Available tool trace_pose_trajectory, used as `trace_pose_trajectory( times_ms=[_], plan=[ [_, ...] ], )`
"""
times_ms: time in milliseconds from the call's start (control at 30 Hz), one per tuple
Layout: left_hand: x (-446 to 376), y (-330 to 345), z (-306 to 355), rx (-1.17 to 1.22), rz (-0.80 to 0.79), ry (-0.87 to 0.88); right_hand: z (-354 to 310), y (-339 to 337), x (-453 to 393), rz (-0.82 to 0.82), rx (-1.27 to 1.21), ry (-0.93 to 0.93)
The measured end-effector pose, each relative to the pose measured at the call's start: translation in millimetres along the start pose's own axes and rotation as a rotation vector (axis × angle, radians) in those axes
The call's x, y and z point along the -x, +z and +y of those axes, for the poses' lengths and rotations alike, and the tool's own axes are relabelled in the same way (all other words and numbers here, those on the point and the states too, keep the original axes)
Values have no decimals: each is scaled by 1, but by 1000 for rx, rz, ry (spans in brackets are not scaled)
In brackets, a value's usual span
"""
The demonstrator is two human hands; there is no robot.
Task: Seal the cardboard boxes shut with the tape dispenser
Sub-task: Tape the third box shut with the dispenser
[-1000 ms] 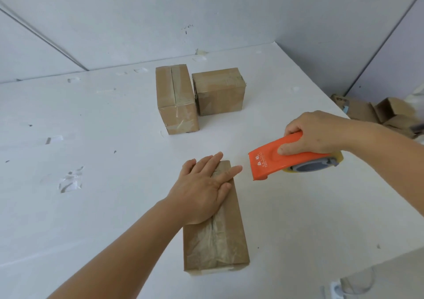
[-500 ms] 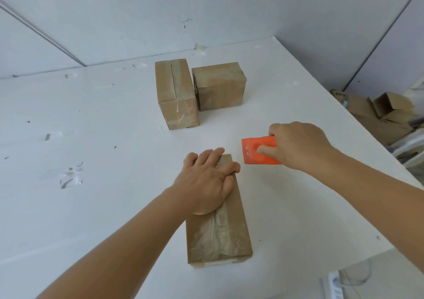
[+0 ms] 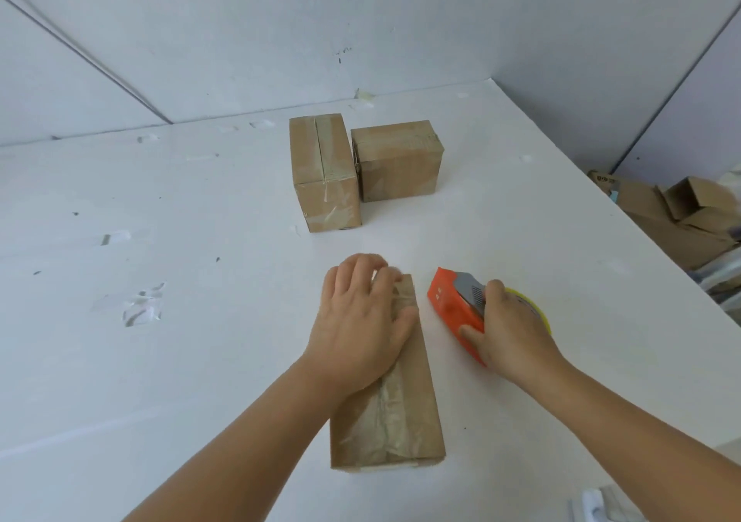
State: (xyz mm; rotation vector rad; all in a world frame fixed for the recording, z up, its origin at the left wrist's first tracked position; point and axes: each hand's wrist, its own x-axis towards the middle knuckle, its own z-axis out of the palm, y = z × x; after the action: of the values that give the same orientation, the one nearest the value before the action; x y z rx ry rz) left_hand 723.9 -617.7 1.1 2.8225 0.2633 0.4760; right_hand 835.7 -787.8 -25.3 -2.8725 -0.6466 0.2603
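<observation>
Resting palm-down, the left hand (image 3: 361,321) lies on the far half of a long box (image 3: 395,405) near the middle of a white table (image 3: 160,361), fingers bent over the box's far end; they are blurred, so the grip cannot be told exactly. Wrinkled clear tape runs along the box's top. Just right of it, apart from the box, the right hand (image 3: 509,329) grips an orange tape dispenser (image 3: 453,309), fingers curled around its body, the dispenser low at the table surface.

Bare table spreads wide to the left and in front of the hands. The table's right edge runs diagonally close behind the right hand; the back edge meets a grey wall.

Compared with half a second earlier, the dispenser sits nearer the person and now shows its grey blade guard and yellow roll; the left hand's fingers have curled more over the box end.

Two taped boxes (image 3: 324,172) stand closed side by side, touching, toward the back. Beyond the right edge, loose cardboard (image 3: 681,221) is piled on the floor.
</observation>
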Motion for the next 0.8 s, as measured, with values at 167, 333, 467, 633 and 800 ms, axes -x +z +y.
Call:
trace_pose_trajectory(
  times_ms=[167,333,467,633,800],
  plan=[
    [20,1,-19,189,-191,-52,-51,-20,11,3,-618,-152],
    [26,4,-20,572,-148,-335,-74,3,24,-127,-721,-164],
    [25,5,-18,824,-177,-581,-63,5,21,-237,-886,-98],
    [14,0,-28,519,-275,-508,-59,-12,5,-202,-449,-385],
    [7,1,-31,239,-244,-126,-59,-10,-8,-137,-230,-619]
  ],
)
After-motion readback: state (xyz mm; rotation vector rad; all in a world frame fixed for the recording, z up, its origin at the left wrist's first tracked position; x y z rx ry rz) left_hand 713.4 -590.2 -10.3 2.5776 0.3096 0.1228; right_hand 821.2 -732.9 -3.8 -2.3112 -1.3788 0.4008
